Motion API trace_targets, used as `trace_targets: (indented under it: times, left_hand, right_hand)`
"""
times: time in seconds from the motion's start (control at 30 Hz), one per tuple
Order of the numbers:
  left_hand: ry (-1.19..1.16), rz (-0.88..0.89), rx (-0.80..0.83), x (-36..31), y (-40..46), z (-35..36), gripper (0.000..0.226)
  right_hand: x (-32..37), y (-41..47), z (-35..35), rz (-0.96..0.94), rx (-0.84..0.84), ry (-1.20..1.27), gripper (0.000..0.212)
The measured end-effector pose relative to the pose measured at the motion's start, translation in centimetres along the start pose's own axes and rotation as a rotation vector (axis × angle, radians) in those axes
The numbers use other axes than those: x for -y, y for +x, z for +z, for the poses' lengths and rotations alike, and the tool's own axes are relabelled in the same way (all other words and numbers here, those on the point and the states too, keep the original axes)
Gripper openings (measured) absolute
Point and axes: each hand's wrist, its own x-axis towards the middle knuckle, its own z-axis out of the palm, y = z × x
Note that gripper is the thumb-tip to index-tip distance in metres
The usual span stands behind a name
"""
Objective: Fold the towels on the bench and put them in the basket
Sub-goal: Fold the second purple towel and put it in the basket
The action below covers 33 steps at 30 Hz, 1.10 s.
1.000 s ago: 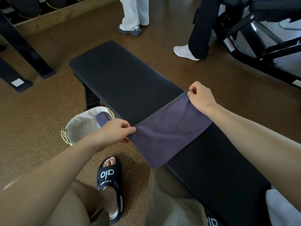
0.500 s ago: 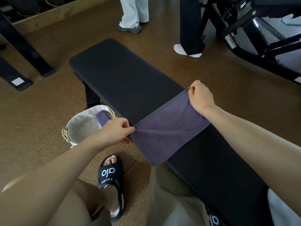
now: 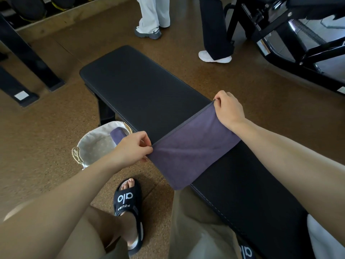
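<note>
Pinching opposite top corners, the left hand point(image 3: 130, 149) and right hand point(image 3: 228, 111) held a purple terry towel point(image 3: 188, 152) taut across the black padded tabletop point(image 3: 141, 90); the cloth-lined woven basket point(image 3: 93, 144) sat at eight o'clock.

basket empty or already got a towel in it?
Not empty: a folded purple towel lies inside the basket, against its far rim.

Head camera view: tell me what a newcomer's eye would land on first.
The purple towel, stretched taut across the black bench at centre, with the left hand and right hand each pinching an upper corner. Next, the cloth-lined basket on the floor left of the bench, another purple towel already inside.
</note>
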Motion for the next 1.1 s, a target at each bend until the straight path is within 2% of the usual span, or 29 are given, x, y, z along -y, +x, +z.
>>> trace_targets:
  times: [0.17,0.23,0.3,0.37,0.5,0.67,0.93,1.1]
  left_hand:
    - [0.268,0.075,-0.048,-0.4,-0.2,-0.1,0.006]
    - [0.419,0.184,-0.155,-0.7,-0.3,-0.2,0.005]
    - [0.468,0.348,-0.282,-1.7,-0.2,0.1,0.008]
    - [0.459,0.453,-0.293,-3.0,0.3,1.0,0.017]
    - [0.671,0.438,-0.168,-5.4,2.8,2.7,0.026]
    - [0.699,0.421,-0.135,-6.7,4.8,3.6,0.02]
    - [0.859,0.425,-0.194,-6.4,5.9,4.5,0.018]
    - [0.972,0.477,-0.202,-7.0,5.3,4.7,0.03]
  right_hand:
    - [0.4,0.2,0.0,0.035,0.007,-0.043,0.023]
    - [0.5,0.1,-0.2,0.025,0.006,-0.057,0.025]
    - [0.8,-0.2,-0.6,-0.025,-0.036,-0.084,0.031]
    - [1.2,-0.6,-0.9,-0.113,-0.053,-0.105,0.033]
    - [1.8,-0.9,-1.2,-0.24,0.062,-0.095,0.03]
    - [1.0,0.1,-1.7,-0.29,0.189,-0.055,0.019]
    - [0.0,0.1,-1.1,-0.433,0.14,-0.118,0.015]
    - [-0.1,-0.1,-1.1,-0.44,0.131,-0.113,0.018]
